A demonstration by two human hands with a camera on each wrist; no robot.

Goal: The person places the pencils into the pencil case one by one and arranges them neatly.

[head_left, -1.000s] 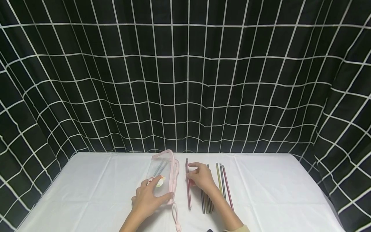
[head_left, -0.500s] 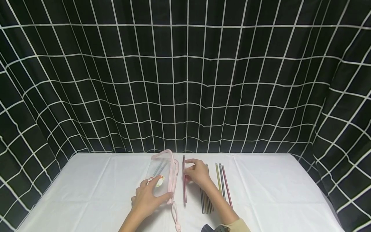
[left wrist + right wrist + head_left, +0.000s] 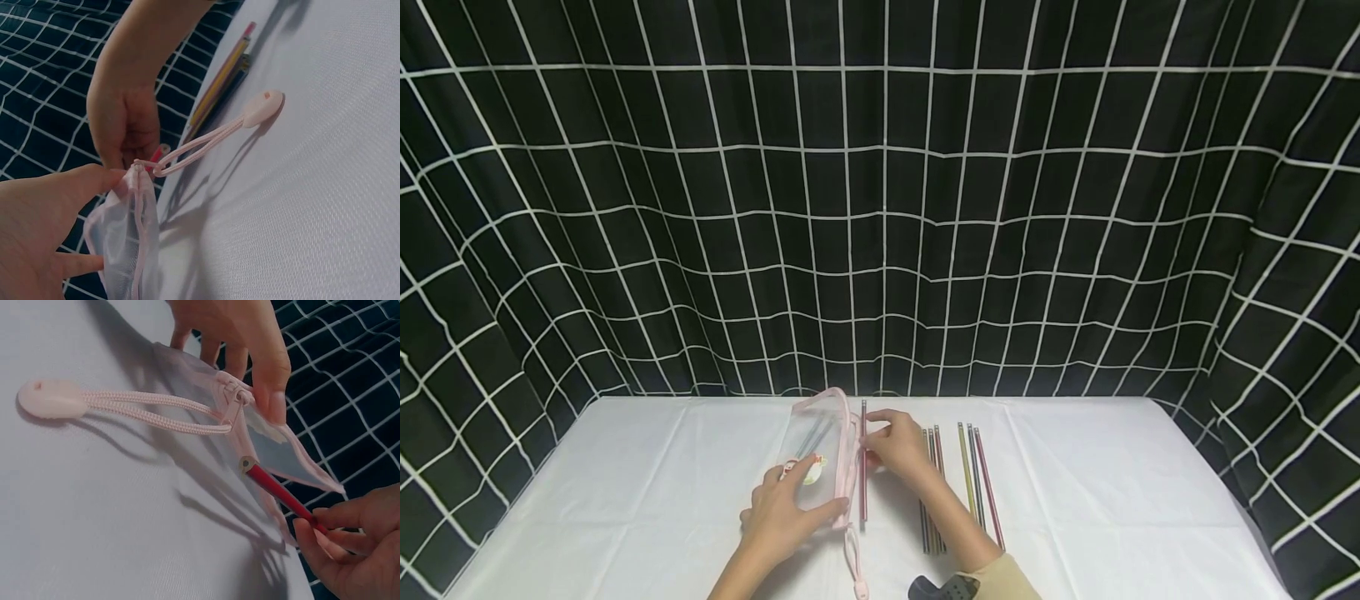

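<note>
As seen from the head, a white-clothed counter [image 3: 625,500] stood before a black curtain [image 3: 865,183] with a white grid. Listed upon it: one translucent mesh pouch [image 3: 829,490], soft, pink-edged, bearing a printed sticker [image 3: 813,473], slim dark pencils showing within; left hand [image 3: 780,517] gripping it. One slender red pencil [image 3: 863,492], upright in frame, pinched by the right hand [image 3: 902,446] just beside the pouch's zipped edge; contact between the two could not be told. To the right, loose straight pencils [image 3: 966,467], yellow, red and dark, partly behind the forearm.

Left wrist view: fine mesh, sheer and creased; a doubled braided cord [image 3: 206,145] ending in a smooth oval pull [image 3: 263,109], on woven white cloth.

Right wrist view: a pink zip slider [image 3: 232,414]; the red pencil's glossy shaft, its blunt end pale-rimmed around a dark core, fingertips closed on the other portion.
</note>
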